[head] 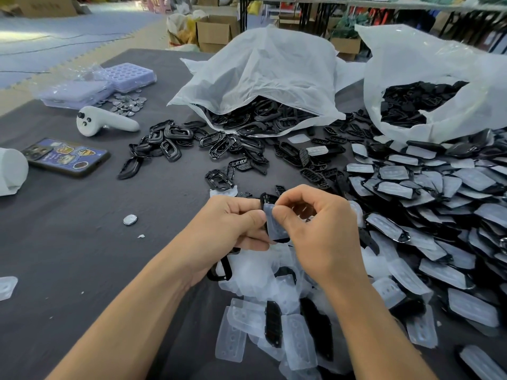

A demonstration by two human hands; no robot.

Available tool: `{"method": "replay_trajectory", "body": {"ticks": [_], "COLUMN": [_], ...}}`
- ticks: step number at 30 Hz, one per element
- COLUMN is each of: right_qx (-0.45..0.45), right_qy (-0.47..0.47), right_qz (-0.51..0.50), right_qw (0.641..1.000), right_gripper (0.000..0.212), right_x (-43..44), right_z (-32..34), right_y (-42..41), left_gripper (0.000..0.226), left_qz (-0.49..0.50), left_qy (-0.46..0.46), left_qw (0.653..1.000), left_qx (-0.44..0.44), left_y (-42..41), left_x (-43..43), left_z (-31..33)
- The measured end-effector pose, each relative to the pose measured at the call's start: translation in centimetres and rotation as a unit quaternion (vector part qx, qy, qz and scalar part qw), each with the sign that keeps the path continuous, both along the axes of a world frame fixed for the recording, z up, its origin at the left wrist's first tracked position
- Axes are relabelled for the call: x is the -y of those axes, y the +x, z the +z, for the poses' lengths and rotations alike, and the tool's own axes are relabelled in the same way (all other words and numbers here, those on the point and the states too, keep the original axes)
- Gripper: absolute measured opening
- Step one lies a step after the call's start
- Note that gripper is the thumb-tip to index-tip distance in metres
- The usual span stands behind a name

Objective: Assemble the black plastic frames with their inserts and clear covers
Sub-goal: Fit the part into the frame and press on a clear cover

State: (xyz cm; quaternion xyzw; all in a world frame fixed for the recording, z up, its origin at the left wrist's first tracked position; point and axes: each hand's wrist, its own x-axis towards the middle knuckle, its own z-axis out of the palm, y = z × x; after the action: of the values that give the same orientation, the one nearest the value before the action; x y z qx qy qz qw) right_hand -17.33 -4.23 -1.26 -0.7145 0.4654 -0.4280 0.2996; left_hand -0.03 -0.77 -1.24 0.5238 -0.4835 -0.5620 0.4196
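A black plastic frame (pixel 267 200) with a clear cover (pixel 275 229) on it is held between both hands at the middle of the table. My left hand (pixel 233 229) grips its left side, thumb on top. My right hand (pixel 318 231) pinches the cover's upper edge with thumb and forefinger. Loose clear covers (pixel 296 341) and black inserts (pixel 273 322) lie in a heap just below the hands. Empty black frames (pixel 170 138) are scattered further back. A large pile of assembled pieces (pixel 439 204) fills the right side.
Two white plastic bags (pixel 263 72) (pixel 428 67) of black parts stand at the back. A phone (pixel 65 156), a white controller (pixel 107 122), purple trays (pixel 129 76) and silver discs (pixel 127 102) lie at the left. One disc (pixel 130 219) sits near my left hand.
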Motion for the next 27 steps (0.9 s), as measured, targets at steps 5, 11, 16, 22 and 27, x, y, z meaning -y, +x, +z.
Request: {"method": "replay_trajectory", "body": {"ticks": [5,11,16,22,27], "right_qx": [0.05,0.141,0.184,0.262,0.141], "right_qy": [0.045,0.119,0.203,0.251,0.153], "right_qz": [0.016,0.035,0.073,0.084,0.023], "right_qw": [0.998,0.982,0.959,0.928,0.978], "right_gripper": [0.017,0.02,0.022,0.022,0.015], "right_x": [0.4,0.8,1.1,0.8,0.9], "right_z": [-0.3,-0.2,0.1,0.8,0.3], "right_y": [0.2,0.3,-0.3,-0.8,-0.3], "left_gripper": [0.03,0.027,0.024,0.024,0.019], "left_qz": [-0.001,0.02,0.057,0.069,0.048], "left_qy": [0.002,0.006,0.026,0.041,0.017], "left_qw": [1.0,0.999,0.996,0.995,0.997], "left_qx": [-0.023,-0.038,-0.065,-0.066,-0.051], "left_y": [0.0,0.0,-0.2,-0.5,-0.8], "left_x": [0.1,0.1,0.3,0.3,0.0], "left_z": [0.0,-0.3,-0.6,-0.5,-0.2]}}
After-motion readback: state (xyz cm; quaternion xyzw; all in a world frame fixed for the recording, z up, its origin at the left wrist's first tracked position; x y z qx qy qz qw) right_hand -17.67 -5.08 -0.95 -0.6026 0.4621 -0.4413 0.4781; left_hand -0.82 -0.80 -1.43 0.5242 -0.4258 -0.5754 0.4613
